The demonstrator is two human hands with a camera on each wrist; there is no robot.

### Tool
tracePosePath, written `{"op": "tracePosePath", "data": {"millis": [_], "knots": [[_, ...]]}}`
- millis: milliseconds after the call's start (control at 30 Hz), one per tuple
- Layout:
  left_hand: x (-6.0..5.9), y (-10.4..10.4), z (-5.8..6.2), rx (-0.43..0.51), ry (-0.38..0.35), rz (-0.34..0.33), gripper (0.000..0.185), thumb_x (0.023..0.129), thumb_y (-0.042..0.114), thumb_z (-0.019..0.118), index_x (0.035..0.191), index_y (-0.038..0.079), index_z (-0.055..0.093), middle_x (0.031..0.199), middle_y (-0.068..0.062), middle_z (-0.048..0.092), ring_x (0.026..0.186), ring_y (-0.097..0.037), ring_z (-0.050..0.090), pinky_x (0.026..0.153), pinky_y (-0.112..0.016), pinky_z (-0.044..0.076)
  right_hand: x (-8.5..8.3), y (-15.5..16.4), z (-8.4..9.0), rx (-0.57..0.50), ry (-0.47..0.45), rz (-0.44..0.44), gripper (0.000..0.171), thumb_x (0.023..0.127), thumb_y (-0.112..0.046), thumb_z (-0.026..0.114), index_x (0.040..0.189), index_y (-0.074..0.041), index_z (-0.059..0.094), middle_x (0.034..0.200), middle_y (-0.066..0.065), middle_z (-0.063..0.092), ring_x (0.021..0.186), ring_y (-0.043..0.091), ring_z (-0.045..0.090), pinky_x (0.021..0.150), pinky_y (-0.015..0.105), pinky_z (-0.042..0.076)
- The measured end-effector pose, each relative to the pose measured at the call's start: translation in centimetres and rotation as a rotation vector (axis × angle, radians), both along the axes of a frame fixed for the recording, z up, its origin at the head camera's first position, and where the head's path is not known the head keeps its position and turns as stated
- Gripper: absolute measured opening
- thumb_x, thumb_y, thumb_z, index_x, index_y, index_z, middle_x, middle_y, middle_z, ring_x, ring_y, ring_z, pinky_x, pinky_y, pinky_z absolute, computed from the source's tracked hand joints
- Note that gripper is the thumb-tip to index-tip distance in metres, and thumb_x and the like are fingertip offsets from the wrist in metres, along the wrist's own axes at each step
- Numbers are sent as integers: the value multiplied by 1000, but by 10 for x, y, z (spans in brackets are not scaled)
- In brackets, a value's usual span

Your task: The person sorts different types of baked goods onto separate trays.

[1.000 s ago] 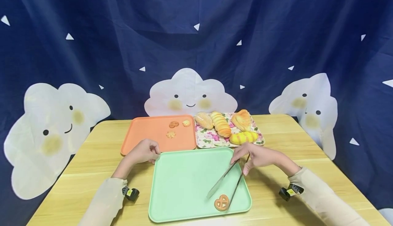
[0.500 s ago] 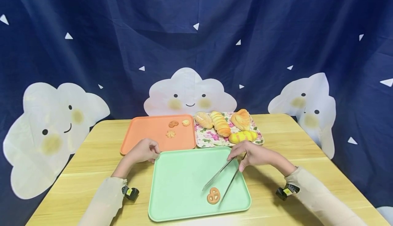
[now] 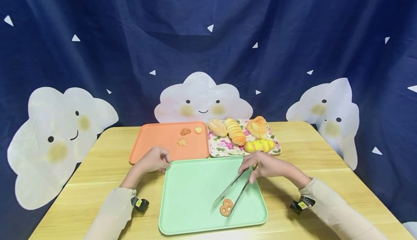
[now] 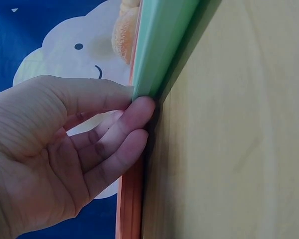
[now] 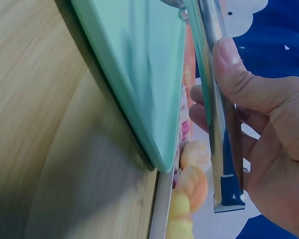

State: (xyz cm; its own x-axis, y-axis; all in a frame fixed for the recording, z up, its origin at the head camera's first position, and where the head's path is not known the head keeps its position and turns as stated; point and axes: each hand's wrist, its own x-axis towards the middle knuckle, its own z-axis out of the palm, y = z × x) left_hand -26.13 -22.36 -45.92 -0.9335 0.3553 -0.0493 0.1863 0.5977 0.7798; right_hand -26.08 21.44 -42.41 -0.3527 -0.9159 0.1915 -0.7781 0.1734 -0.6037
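My right hand (image 3: pixel 265 164) holds metal tongs (image 3: pixel 239 193) over the green tray (image 3: pixel 189 193), thumb on one arm and fingers on the other. The tong arms are spread, their tips on either side of a brown pretzel-shaped cookie (image 3: pixel 226 207) lying on the tray's near right part. In the right wrist view the thumb lies along the shiny tongs (image 5: pixel 222 124). My left hand (image 3: pixel 155 160) pinches the tray's far left corner between thumb and fingers; the left wrist view shows the fingertips (image 4: pixel 139 107) at the green rim.
Behind the green tray lies an orange tray (image 3: pixel 156 138) with a pretzel cookie (image 3: pixel 185 131) and two pale cookies. Right of it, a floral tray (image 3: pixel 224 147) bears several breads, including a yellow loaf (image 3: pixel 259 145). A dark blue curtain with clouds hangs behind the wooden table (image 3: pixel 303 149).
The tongs and right hand have shifted left, and the pretzel cookie has moved left and slightly farther away on the green tray. The tong tips are now closer together. My left hand stays at the corner.
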Motion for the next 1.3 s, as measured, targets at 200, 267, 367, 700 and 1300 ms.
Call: {"op": "tracePosePath", "data": {"millis": [200, 267, 367, 700, 1300], "knots": [[0, 0, 0, 5, -4, -1, 8, 81, -7, 69, 78, 0, 67, 58, -1, 55, 55, -21, 67, 60, -32, 57, 0, -1, 0, -28, 29, -35, 40, 78, -28, 71, 107, -1, 77, 95, 16, 76, 82, 27, 68, 69, 26, 55], [0, 0, 0, 8, -4, 0, 8, 81, -7, 69, 78, 0, 67, 58, 0, 55, 55, -21, 66, 60, -32, 56, 0, -1, 1, -31, 34, -52, 40, 79, -29, 70, 107, -1, 77, 95, 15, 76, 81, 27, 67, 69, 24, 54], [0, 0, 0, 9, -3, 1, 8, 80, -7, 69, 77, -1, 66, 57, 0, 54, 54, -21, 66, 59, -31, 56, 0, -1, 1, -26, 32, -69, 39, 80, -29, 69, 108, -2, 77, 96, 15, 76, 81, 27, 66, 70, 23, 53], [1, 0, 1, 7, -9, 3, 9, 80, -8, 69, 77, -1, 66, 58, -1, 55, 55, -20, 66, 57, -31, 56, 1, -1, 0, -7, 124, -125, 35, 77, -25, 73, 106, -6, 77, 93, 10, 74, 77, 16, 60, 68, 23, 49], [2, 2, 1, -14, 6, 13, 11, 79, -7, 71, 75, 2, 66, 57, -3, 58, 53, -20, 65, 53, -30, 51, -1, -8, 11, -10, 315, -198, 33, 74, -20, 77, 102, -4, 77, 88, 5, 72, 73, 3, 53, 63, 29, 50]]}}
